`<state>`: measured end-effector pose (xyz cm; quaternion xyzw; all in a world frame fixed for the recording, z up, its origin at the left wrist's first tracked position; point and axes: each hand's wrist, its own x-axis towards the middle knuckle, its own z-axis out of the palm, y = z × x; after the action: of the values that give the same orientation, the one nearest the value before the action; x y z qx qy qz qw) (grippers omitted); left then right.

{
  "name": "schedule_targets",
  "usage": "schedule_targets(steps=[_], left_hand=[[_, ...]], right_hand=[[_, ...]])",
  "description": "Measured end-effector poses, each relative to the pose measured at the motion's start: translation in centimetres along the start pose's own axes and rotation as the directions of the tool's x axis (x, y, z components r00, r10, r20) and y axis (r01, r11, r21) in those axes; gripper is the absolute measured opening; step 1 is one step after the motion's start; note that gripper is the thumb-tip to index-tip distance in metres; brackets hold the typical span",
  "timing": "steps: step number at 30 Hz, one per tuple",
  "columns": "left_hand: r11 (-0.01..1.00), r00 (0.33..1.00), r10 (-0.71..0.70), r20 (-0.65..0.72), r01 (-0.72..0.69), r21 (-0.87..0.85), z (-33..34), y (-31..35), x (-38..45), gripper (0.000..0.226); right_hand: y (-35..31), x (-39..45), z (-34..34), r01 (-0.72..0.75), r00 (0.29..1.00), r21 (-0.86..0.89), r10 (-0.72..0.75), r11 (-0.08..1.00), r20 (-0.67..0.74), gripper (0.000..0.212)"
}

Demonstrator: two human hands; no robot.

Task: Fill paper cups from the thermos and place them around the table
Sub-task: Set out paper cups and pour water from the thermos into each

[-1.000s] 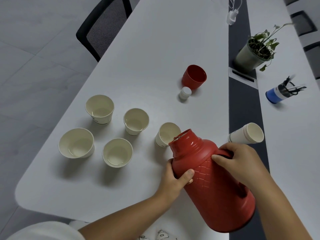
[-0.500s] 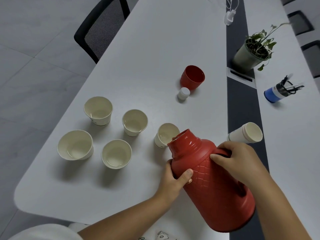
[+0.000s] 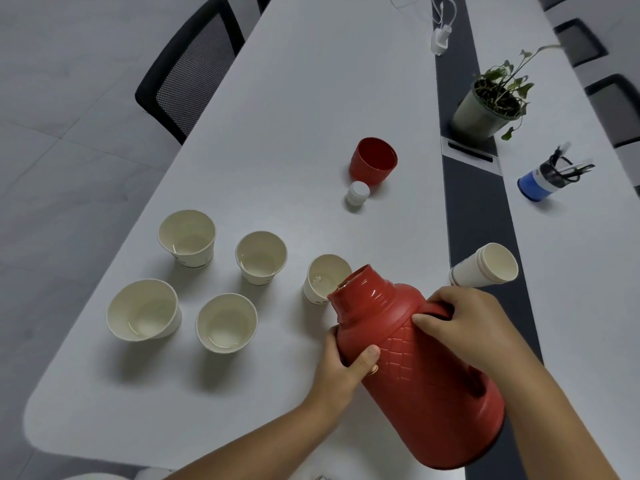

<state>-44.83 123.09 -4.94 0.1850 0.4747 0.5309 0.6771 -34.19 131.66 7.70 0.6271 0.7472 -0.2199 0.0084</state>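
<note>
Red thermos (image 3: 419,368) tilted toward the left, lid off, open mouth over the rim of the nearest paper cup (image 3: 323,278), held above the near right part of the white table (image 3: 311,98). Right hand (image 3: 464,323) wrapped around the thermos handle near the neck, fingers curled closed on it. Left hand (image 3: 346,365) supports the thermos body from below and the left side, thumb pressed on the quilted red surface, fingers closed around it. The nearest cup stands upright, partly hidden by the thermos neck; some liquid glints inside it, level unclear. Four more paper cups stand upright to the left, apart from each other: one middle back (image 3: 261,256), one far back left (image 3: 187,237), one front middle (image 3: 227,322), one front left (image 3: 143,310), the last one leaning a bit. Liquid seems to sit low in these, hard to tell how much. A stack of paper cups (image 3: 485,266) lies on its side just beyond the right hand, on the edge of the dark strip (image 3: 478,220) running down the table. Further back, a red thermos cap (image 3: 374,161) stands open side up, with a small white stopper (image 3: 357,192) just beside it on the near side. Beyond the strip: potted plant (image 3: 485,109), blue pen holder (image 3: 543,178) with pens. White charger and cable (image 3: 440,36) at the far end. Black mesh chair (image 3: 194,71) at the left table edge.
</note>
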Motion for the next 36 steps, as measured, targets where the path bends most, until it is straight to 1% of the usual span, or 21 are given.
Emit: schedule_targets(steps=[5, 11, 15, 17, 19, 22, 25, 26, 29, 33, 36], left_hand=[[0.998, 1.000, 0.005, 0.005, -0.006, 0.057, -0.2, -0.1, 0.0, 0.036], [0.988, 1.000, 0.011, -0.014, -0.008, 0.153, -0.1, 0.0, 0.0, 0.070], [0.977, 1.000, 0.026, 0.016, -0.029, 0.212, 0.1, 0.2, 0.1, 0.085], [0.960, 0.998, 0.044, 0.034, -0.051, 0.274, 0.4, 0.7, 0.2, 0.091], [0.938, 0.997, 0.062, 0.052, -0.076, 0.337, 0.8, 1.3, 0.3, 0.098], [0.899, 0.991, 0.107, 0.084, -0.133, 0.418, 1.6, 2.3, 0.6, 0.093], [0.827, 0.979, 0.157, 0.130, -0.202, 0.524, 2.7, 3.6, 1.4, 0.093], [0.799, 0.972, 0.177, 0.154, -0.233, 0.554, 3.0, 4.2, 1.9, 0.094], [0.694, 0.940, 0.235, 0.248, -0.341, 0.634, 3.8, 6.2, 4.2, 0.101], [0.511, 0.901, 0.256, 0.351, -0.434, 0.742, 4.8, 9.8, 8.7, 0.102], [0.438, 0.880, 0.226, 0.417, -0.475, 0.763, 5.4, 12.0, 11.9, 0.100]], right_hand=[[0.7, -0.4, 0.3, -0.014, 1.000, 0.002, 0.014, 1.000, 0.000, 0.013], [1.9, -0.9, 0.8, -0.050, 0.999, 0.015, 0.050, 0.999, -0.001, 0.010], [2.9, -1.2, 1.0, -0.105, 0.994, 0.027, 0.105, 0.994, -0.021, 0.026], [3.5, -1.6, 0.9, -0.135, 0.990, 0.069, 0.137, 0.988, -0.024, 0.030], [4.2, -2.1, 0.7, -0.157, 0.986, 0.147, 0.164, 0.977, -0.037, 0.031], [5.3, -2.7, 0.3, -0.146, 0.980, 0.264, 0.176, 0.954, -0.097, 0.029], [6.5, -2.5, 0.3, -0.102, 0.954, 0.437, 0.213, 0.894, -0.212, 0.039], [6.9, -2.2, 0.5, -0.085, 0.941, 0.509, 0.237, 0.856, -0.242, 0.045], [7.9, -0.9, 1.5, -0.027, 0.898, 0.697, 0.323, 0.716, -0.297, 0.048], [8.6, 3.0, 3.0, 0.052, 0.843, 0.804, 0.405, 0.592, -0.353, 0.050], [8.5, 6.6, 3.7, 0.101, 0.833, 0.841, 0.417, 0.532, -0.364, 0.047]])
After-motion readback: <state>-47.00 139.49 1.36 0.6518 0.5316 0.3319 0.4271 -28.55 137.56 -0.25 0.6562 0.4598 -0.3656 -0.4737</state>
